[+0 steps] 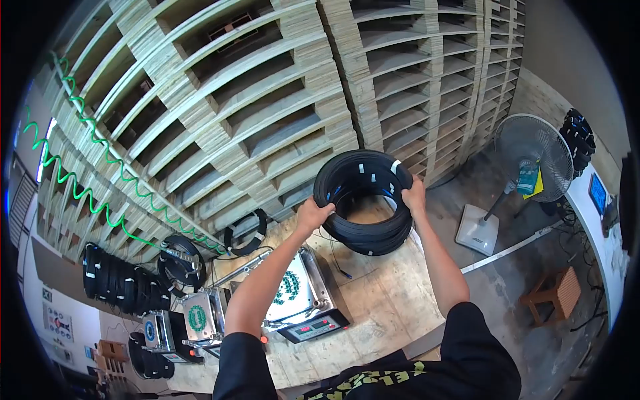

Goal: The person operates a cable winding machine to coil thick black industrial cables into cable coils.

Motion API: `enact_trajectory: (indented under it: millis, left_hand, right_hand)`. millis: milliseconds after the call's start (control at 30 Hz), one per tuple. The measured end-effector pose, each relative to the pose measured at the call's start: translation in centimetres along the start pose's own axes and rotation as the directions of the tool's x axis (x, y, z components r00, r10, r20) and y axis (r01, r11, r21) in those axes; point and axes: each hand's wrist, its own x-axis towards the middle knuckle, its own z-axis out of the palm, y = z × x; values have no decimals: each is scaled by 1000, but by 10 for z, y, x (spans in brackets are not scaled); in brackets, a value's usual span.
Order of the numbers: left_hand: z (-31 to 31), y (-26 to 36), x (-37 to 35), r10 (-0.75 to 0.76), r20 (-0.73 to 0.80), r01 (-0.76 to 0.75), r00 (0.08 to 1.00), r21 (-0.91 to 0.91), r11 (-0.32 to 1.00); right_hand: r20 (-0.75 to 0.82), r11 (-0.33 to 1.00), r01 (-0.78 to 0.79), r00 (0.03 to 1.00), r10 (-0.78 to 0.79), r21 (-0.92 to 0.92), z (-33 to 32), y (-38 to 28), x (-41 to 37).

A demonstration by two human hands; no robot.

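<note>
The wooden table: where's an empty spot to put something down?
The wooden table's widest bare patch lies between the red-display machine, the held black coils and the table's right edge. A narrower strip runs in front of that machine. The left is crowded with more machines and black bundles.

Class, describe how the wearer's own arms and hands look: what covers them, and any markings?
The left hand and right hand are ungloved, with no visible watch or bracelet. Both forearms are bare below short black sleeves; the black shirt carries yellow-green lettering.
</note>
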Motion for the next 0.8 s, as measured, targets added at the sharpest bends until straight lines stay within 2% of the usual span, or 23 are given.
enact_trajectory:
  millis: [67, 100, 133, 200, 233, 333, 367, 467, 500, 600, 633, 667, 733, 800]
  left_hand:
    - [8, -16, -4, 140, -122, -138, 983, 27, 990]
    - [11, -23, -9, 272, -183, -265, 945, 61, 962]
    - [3, -8, -31, 177, -121, -175, 977, 20, 984]
    - [-22, 44, -87, -17, 13, 18, 1000, -58, 998]
    - [-9, 10, -78, 224, -96, -233, 970, -95, 968]
    - [-25, 18, -113, 240, -175, -264, 955, -133, 955]
    - [-40, 39, -137, 131, -107, -150, 986, -200, 968]
    - [-54, 23, -153, 307, -288, -377, 907, -231, 897]
    - [-60, 15, -155, 326, -301, -411, 896, -284, 866]
    - [-73, 1, -190, 252, -177, -306, 951, -649, 697]
    - [-71, -5, -203, 251, -233, -340, 940, -713, 613]
    - [-73, -10, -218, 254, -252, -351, 934, -777, 523]
    - [-85, -21, -246, 343, -358, -494, 868, -690, 529]
    - [-100, -31, -280, 353, -310, -465, 883, -687, 559]
  right_hand:
    - [-81, 998, 31, 996, -27, 51, -26, -33, -17]
    - [-118, 997, 35, 993, -27, 74, -35, -44, -31]
    - [-97, 998, 52, 994, -47, 46, -42, -39, -31]
    - [-188, 983, 177, 968, -164, 55, -63, -61, -52]
    - [-200, 968, 235, 956, -214, 87, -75, -75, -60]
    - [-259, 890, 426, 889, -378, 161, -105, -116, -80]
    - [-293, 852, 494, 851, -435, 173, -111, -129, -82]
    - [-352, 757, 627, 761, -545, 185, -139, -180, -118]
    - [-363, 730, 659, 735, -572, 185, -148, -196, -135]
    - [-379, 629, 722, 690, -617, 289, -160, -220, -179]
    - [-415, 600, 765, 637, -650, 235, -163, -225, -195]
    - [-403, 600, 766, 637, -657, 233, -167, -227, -212]
    - [-377, 600, 766, 639, -671, 230, -174, -230, -243]
    - [-380, 538, 812, 583, -718, 227, -175, -228, -267]
